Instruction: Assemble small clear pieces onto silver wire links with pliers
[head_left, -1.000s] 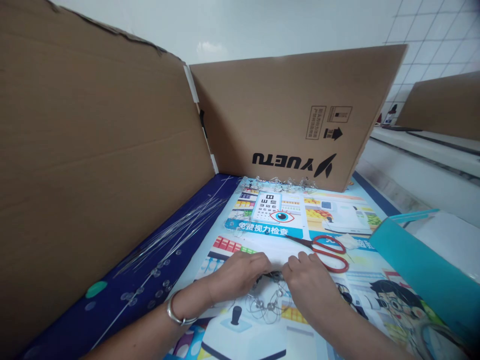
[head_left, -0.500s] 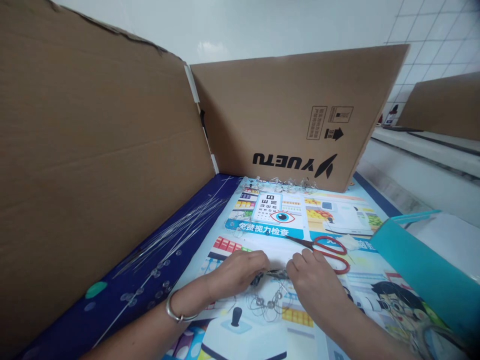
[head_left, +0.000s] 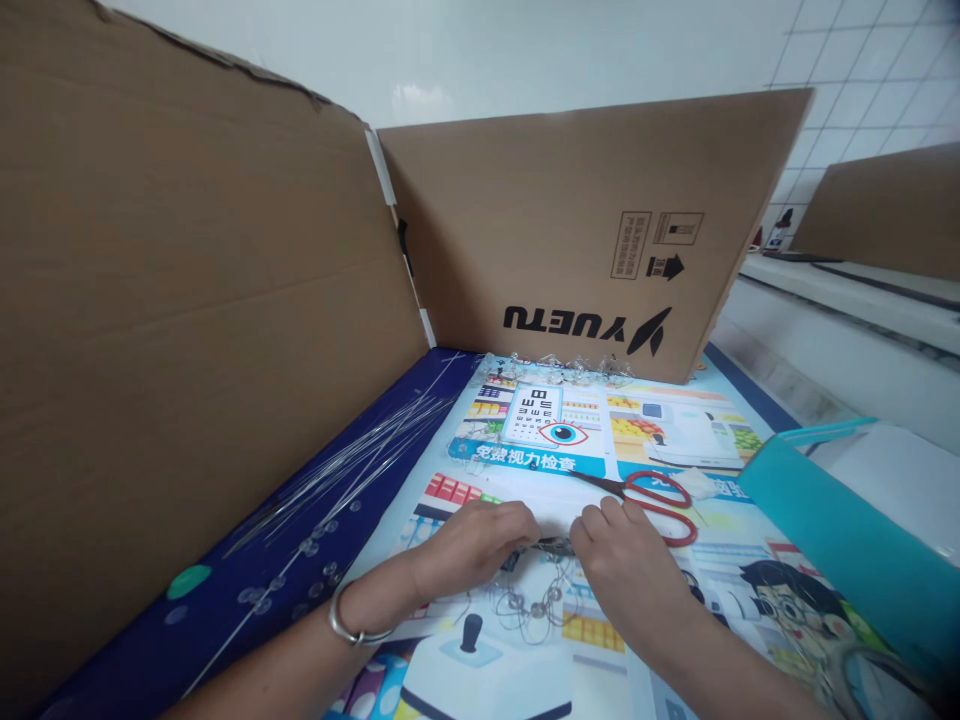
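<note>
My left hand (head_left: 484, 540) is closed, its fingertips pinching thin wire of a clear-beaded strand (head_left: 537, 608). The strand hangs below both hands in loose loops, over the printed table cover. My right hand (head_left: 619, 548) is curled shut around a small metal tool (head_left: 556, 546); only its narrow silvery jaws show, like the nose of pliers, pointing at my left fingertips. The tool's handles are mostly hidden in my palm. Just beyond my right hand lie red-handled scissors (head_left: 660, 500), blades to the left.
Cardboard panels (head_left: 585, 230) stand at the left and back. Straight clear strands (head_left: 337, 465) and loose clear beads (head_left: 309, 546) lie on the dark blue strip at left. Beaded pieces (head_left: 555, 370) line the back panel. A turquoise box (head_left: 825, 530) sits at right.
Both hands stay in nearly the same place, the tool still between them. The whole view has shifted very slightly.
</note>
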